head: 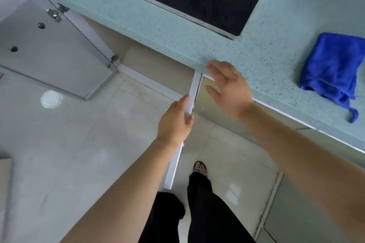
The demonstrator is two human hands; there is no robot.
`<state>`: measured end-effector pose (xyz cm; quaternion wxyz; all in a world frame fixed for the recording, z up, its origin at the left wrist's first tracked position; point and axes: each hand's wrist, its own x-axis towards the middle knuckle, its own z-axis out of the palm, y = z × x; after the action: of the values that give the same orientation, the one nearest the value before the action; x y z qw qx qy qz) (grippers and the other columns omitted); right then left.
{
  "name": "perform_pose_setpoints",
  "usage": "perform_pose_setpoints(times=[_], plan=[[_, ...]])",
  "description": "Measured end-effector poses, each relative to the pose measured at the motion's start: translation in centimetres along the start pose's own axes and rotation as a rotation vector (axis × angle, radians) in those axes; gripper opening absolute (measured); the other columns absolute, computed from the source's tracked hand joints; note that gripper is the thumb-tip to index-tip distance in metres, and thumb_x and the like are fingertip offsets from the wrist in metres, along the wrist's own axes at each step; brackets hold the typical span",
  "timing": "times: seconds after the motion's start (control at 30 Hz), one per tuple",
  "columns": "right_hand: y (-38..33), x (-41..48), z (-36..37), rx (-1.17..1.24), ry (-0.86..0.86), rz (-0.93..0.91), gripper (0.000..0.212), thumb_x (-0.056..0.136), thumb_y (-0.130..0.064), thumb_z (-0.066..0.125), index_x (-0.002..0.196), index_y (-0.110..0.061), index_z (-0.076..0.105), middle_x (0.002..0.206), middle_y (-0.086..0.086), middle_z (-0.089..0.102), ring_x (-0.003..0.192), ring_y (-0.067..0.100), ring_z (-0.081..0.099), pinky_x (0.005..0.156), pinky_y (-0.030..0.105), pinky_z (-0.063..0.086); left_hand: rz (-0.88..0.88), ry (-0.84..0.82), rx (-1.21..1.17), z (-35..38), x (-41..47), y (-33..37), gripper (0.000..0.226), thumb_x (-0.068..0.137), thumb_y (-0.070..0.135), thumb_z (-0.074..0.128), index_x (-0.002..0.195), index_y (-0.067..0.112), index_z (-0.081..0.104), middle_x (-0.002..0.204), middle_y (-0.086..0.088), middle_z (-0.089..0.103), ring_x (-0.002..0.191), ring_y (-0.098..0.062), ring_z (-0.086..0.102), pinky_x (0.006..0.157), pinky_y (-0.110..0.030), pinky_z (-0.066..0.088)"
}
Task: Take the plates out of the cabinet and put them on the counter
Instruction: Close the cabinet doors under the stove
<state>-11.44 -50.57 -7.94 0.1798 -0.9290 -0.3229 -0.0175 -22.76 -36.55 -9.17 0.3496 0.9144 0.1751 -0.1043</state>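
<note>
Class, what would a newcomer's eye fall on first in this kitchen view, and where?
The blue cloth lies crumpled on the counter at right. In the middle, the left hand grips the top edge of an open cabinet door, while the right hand is spread open at the counter's edge.

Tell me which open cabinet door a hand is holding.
The edge-on door at centre, gripped by the left hand; the far-left door stands wide open, untouched.

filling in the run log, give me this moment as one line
left hand: grips cabinet door edge | right hand: open at counter edge | plates: none in view
</note>
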Motion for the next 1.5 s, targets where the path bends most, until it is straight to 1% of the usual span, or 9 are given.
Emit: perform_pose_setpoints(times=[0.07,0.27,0.4,0.5,0.9,1.1,1.23,1.37,1.5], plan=[[0.1,1.2,0.1,-0.018,0.029,-0.01,0.046,0.082,-0.019,0.063,0.125,-0.005,0.053,0.128,0.01,0.057,0.118,0.033,0.051,0.092,0.047,0.042,-0.012,0.025,-0.047,0.3,0.1,-0.4,0.051,0.088,0.021,0.057,0.137,0.023,0.042,0.11,-0.003,0.061,0.091,-0.02,0.06,0.083,-0.036,0.049],[1.0,3.2,1.0,0.016,0.084,-0.033,0.038,0.083,-0.02,0.06,0.118,-0.005,0.059,0.124,0.01,0.06,0.114,0.034,0.053,0.088,0.048,0.046,-0.075,0.048,-0.106,-1.2,0.7,-1.8,0.047,0.085,0.023,0.063,0.129,0.035,0.051,0.115,0.008,0.062,0.081,-0.01,0.063,0.078,-0.021,0.046],[0.5,4.0,2.2,0.006,0.161,-0.012,0.034,0.085,-0.026,0.057,0.115,-0.009,0.061,0.124,0.007,0.06,0.114,0.027,0.046,0.086,0.043,0.046,-0.143,0.146,-0.095,-3.1,1.5,-3.9,0.033,0.083,0.027,0.066,0.114,0.039,0.062,0.11,0.015,0.066,0.082,-0.007,0.064,0.076,-0.028,0.052],[0.0,4.4,2.7,0.013,0.222,0.031,0.029,0.087,-0.024,0.058,0.112,-0.011,0.064,0.121,0.004,0.062,0.111,0.023,0.046,0.084,0.041,0.047,-0.171,0.197,-0.121,-5.1,2.9,-5.2,0.024,0.081,0.025,0.067,0.104,0.032,0.068,0.098,0.012,0.069,0.079,-0.011,0.064,0.069,-0.034,0.055],[-3.7,9.7,4.9,0.036,0.235,0.048,0.035,0.087,-0.028,0.053,0.114,-0.009,0.062,0.122,0.006,0.062,0.113,0.03,0.055,0.089,0.043,0.048,0.222,0.194,0.061,-11.3,13.1,-9.9,0.018,0.079,0.031,0.07,0.095,0.024,0.07,0.092,0.006,0.067,0.082,-0.013,0.062,0.071,-0.025,0.047],[-4.0,9.6,5.2,0.034,0.288,0.091,0.028,0.086,-0.023,0.064,0.11,-0.01,0.066,0.12,0.004,0.063,0.111,0.027,0.056,0.09,0.041,0.05,0.429,0.078,0.185,-14.1,14.6,-12.8,0.033,0.08,0.048,0.053,0.096,0.024,0.07,0.089,0.007,0.068,0.078,-0.018,0.061,0.071,-0.03,0.049],[-5.2,9.7,5.5,0.022,0.327,0.173,0.026,0.085,-0.022,0.062,0.11,-0.012,0.066,0.12,0.003,0.063,0.112,0.026,0.056,0.087,0.04,0.048,0.442,0.059,0.217,-15.7,14.2,-14.0,0.026,0.08,0.041,0.059,0.096,0.024,0.07,0.091,0.007,0.069,0.081,-0.019,0.062,0.069,-0.031,0.052],[-6.2,9.5,6.0,-0.031,0.37,0.251,0.025,0.086,-0.023,0.061,0.11,-0.016,0.066,0.121,0.0,0.063,0.112,0.024,0.054,0.083,0.036,0.041,0.387,0.145,0.264,-16.5,14.8,-14.4,0.014,0.08,0.036,0.065,0.09,0.027,0.07,0.089,0.01,0.067,0.08,-0.017,0.062,0.063,-0.026,0.049],[-6.1,9.6,6.2,-0.018,0.385,0.251,0.025,0.087,-0.024,0.06,0.109,-0.016,0.066,0.12,0.001,0.064,0.111,0.025,0.056,0.081,0.037,0.044,0.262,0.243,0.184,-16.0,15.8,-13.8,0.013,0.078,0.033,0.071,0.089,0.026,0.07,0.089,0.008,0.067,0.083,-0.019,0.06,0.067,-0.03,0.05]])
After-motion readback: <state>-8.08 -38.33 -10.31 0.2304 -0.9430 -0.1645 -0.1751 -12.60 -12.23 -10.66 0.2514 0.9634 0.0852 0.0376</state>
